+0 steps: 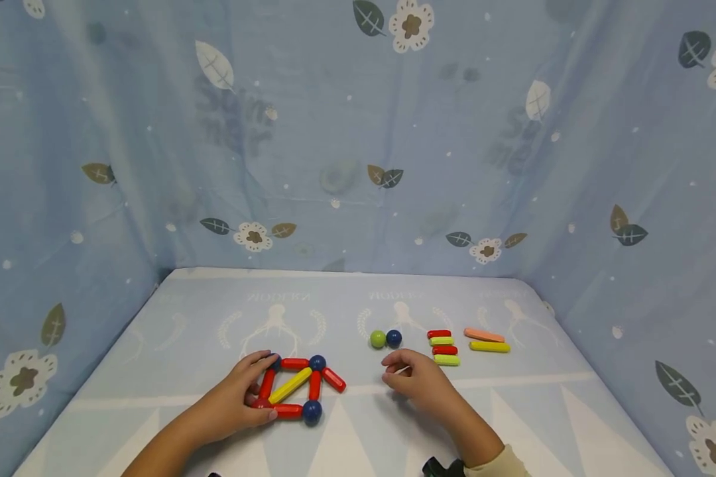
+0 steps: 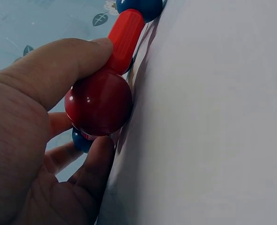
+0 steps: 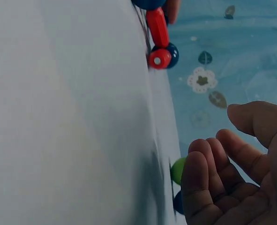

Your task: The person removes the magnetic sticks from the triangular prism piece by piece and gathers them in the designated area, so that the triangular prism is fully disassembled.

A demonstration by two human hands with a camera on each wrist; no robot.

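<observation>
On the table in the head view lies a four-sided frame of red rods [image 1: 295,364] and balls, with a yellow rod [image 1: 291,385] slanting across its inside. Blue balls [image 1: 313,413] and a dark red ball [image 2: 98,103] form its corners. Another red rod [image 1: 334,379] sticks out from the far right corner. My left hand [image 1: 229,401] holds the frame's left side, its thumb on a red rod and its fingers around the red ball. Right of the frame, my right hand [image 1: 420,384] hovers with loosely bent fingers and nothing in them.
Beyond my right hand sit a green ball [image 1: 378,339] and a loose blue ball [image 1: 394,338]. Farther right, short red and lime rods [image 1: 442,341] lie stacked in a column, beside an orange rod [image 1: 484,335] and a yellow rod [image 1: 489,346]. Patterned blue curtains [image 1: 358,132] enclose the table.
</observation>
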